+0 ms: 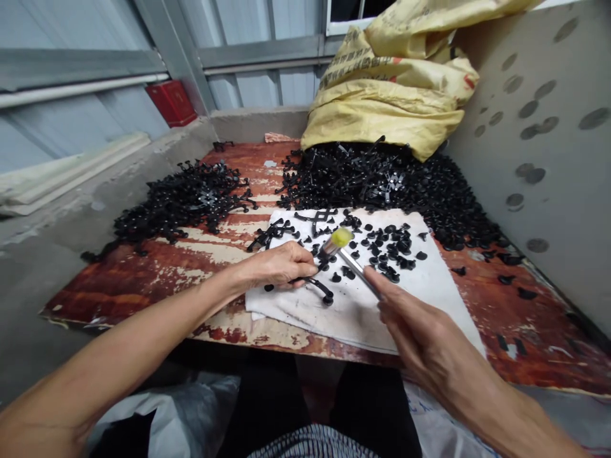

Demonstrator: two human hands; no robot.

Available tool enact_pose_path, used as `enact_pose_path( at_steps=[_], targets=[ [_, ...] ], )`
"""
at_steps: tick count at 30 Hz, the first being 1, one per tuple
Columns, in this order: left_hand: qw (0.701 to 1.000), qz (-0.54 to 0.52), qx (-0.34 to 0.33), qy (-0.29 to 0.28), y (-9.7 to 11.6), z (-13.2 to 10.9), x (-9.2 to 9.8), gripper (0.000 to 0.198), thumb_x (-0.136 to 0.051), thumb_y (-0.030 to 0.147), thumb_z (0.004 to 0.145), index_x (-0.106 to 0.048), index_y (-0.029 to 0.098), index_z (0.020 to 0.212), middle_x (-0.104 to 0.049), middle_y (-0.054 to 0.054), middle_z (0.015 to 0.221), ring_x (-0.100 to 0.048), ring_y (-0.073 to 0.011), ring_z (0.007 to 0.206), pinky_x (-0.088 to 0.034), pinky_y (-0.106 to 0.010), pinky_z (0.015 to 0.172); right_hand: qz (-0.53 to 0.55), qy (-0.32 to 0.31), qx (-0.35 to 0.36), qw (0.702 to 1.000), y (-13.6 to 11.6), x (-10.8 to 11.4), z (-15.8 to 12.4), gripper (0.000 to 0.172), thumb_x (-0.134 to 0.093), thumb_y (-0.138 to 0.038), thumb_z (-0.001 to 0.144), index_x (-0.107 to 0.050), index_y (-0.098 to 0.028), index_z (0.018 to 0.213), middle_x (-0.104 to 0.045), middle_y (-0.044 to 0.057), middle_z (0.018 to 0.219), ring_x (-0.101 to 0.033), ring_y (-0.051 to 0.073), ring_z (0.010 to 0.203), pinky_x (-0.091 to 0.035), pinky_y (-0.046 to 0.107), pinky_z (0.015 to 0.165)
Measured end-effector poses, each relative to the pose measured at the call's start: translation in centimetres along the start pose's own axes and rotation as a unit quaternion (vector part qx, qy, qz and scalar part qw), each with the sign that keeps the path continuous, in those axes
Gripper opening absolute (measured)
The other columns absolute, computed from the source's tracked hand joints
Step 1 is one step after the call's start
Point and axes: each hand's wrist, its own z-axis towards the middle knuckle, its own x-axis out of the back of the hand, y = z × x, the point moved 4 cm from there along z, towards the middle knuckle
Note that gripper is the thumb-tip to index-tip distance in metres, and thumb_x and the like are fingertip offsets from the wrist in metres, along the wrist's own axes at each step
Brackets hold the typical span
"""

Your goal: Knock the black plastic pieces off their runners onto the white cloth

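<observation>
My left hand [279, 264] is closed on a black plastic sprue frame [316, 285], pinning it on the white cloth [424, 286]. My right hand [413, 318] grips the metal handle of a small hammer [344, 251] with a yellow-green head, which is tilted up over the frame. Several small round black parts [394, 248] lie loose on the cloth beyond the hammer.
A worn red board [157, 267] carries the cloth. A heap of black frames [184, 197] lies at the left, a larger pile of black parts [382, 181] spills from a yellow sack [396, 83] at the back. A grey wall [539, 159] stands right, white bags [167, 413] below.
</observation>
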Motion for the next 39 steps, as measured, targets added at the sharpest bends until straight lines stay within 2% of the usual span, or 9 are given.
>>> enact_pose_path(
  at_steps=[4,7,15,18,24,29,33,37,39],
  targets=[
    [1.000,-0.021,0.007,-0.005,-0.3,0.2,0.0,0.024,-0.056,0.019,0.081,-0.048,0.018,0.059,-0.050,0.004,0.046,-0.034,-0.0034,0.030,-0.016,-0.017,0.031,-0.008,0.083,0.000,0.997,0.0,0.5,-0.2,0.070,-0.043,-0.006,0.091,-0.024,-0.029,0.154,-0.069,0.012,0.118,-0.072,0.023,0.095,-0.059,0.038,0.082],
    [1.000,0.000,0.010,0.001,-0.5,0.3,0.1,0.024,-0.056,0.021,0.081,-0.047,0.018,0.059,-0.050,0.004,0.046,-0.035,-0.0037,0.029,-0.017,-0.017,0.031,-0.027,-0.009,0.002,1.000,0.3,-0.5,-0.3,0.066,-0.041,-0.006,0.090,-0.032,-0.027,0.152,-0.073,0.012,0.108,-0.073,0.025,0.088,-0.061,0.036,0.069],
    [1.000,0.029,-0.009,-0.002,-0.3,0.1,0.0,0.023,-0.055,0.021,0.081,-0.048,0.017,0.059,-0.050,0.005,0.047,-0.036,-0.0030,0.030,-0.020,-0.016,0.031,-0.035,-0.012,-0.016,0.999,1.2,-0.9,-0.9,0.055,-0.042,-0.011,0.093,-0.041,-0.025,0.147,-0.069,0.011,0.124,-0.070,0.025,0.104,-0.059,0.035,0.081],
    [1.000,0.017,0.004,-0.009,-0.1,0.1,0.0,0.020,-0.056,0.020,0.080,-0.051,0.017,0.061,-0.054,0.003,0.049,-0.041,-0.0044,0.031,-0.027,-0.017,0.032,-0.035,0.074,-0.069,0.994,2.2,-0.4,-1.1,0.055,-0.045,-0.017,0.094,-0.039,-0.023,0.148,-0.063,0.013,0.133,-0.069,0.025,0.105,-0.058,0.035,0.083],
    [0.994,-0.077,0.077,-0.029,-0.1,-0.1,-0.3,0.013,-0.058,0.017,0.077,-0.055,0.015,0.065,-0.058,0.001,0.049,-0.048,-0.0072,0.035,-0.038,-0.019,0.038,0.069,0.028,-0.147,0.986,2.7,-0.8,-0.9,0.045,-0.047,-0.035,0.093,-0.057,-0.018,0.133,-0.072,0.008,0.078,-0.070,0.021,0.064,-0.058,0.031,0.058],
    [0.984,-0.159,0.078,0.016,0.0,-1.3,0.7,0.009,-0.063,0.015,0.074,-0.056,0.014,0.068,-0.063,-0.002,0.056,-0.053,-0.0103,0.043,-0.045,-0.024,0.045,0.307,0.113,-0.331,0.885,2.8,-1.5,-1.6,0.059,-0.064,-0.056,0.079,-0.054,-0.024,0.127,-0.052,-0.006,0.054,-0.042,0.011,0.035,-0.037,0.022,0.031],
    [0.970,-0.072,0.019,0.230,0.2,-4.2,8.1,0.007,-0.064,0.020,0.075,-0.061,0.014,0.074,-0.065,-0.005,0.066,-0.058,-0.0145,0.054,-0.048,-0.029,0.054,0.459,0.150,-0.412,0.772,3.2,-2.6,-2.2,0.056,-0.078,-0.052,0.066,-0.054,-0.028,0.110,-0.053,-0.007,0.055,-0.041,0.009,0.036,-0.036,0.019,0.029],
    [0.748,0.174,-0.012,0.641,0.6,-8.7,16.1,0.020,-0.060,0.023,0.076,-0.063,0.014,0.095,-0.063,-0.011,0.099,-0.060,-0.0246,0.096,-0.047,-0.036,0.086,0.479,0.149,-0.418,0.758,3.7,-2.7,-2.4,0.052,-0.080,-0.050,0.067,-0.055,-0.026,0.105,-0.053,-0.007,0.057,-0.042,0.008,0.037,-0.037,0.018,0.030],
    [0.701,0.255,0.003,0.666,0.1,-8.4,16.3,0.028,-0.057,0.025,0.078,-0.061,0.013,0.103,-0.058,-0.014,0.114,-0.054,-0.0282,0.111,-0.042,-0.038,0.095,0.477,0.137,-0.413,0.764,3.7,-2.8,-2.5,0.053,-0.078,-0.051,0.070,-0.054,-0.027,0.110,-0.053,-0.007,0.058,-0.042,0.009,0.038,-0.038,0.019,0.030]
  ],
)
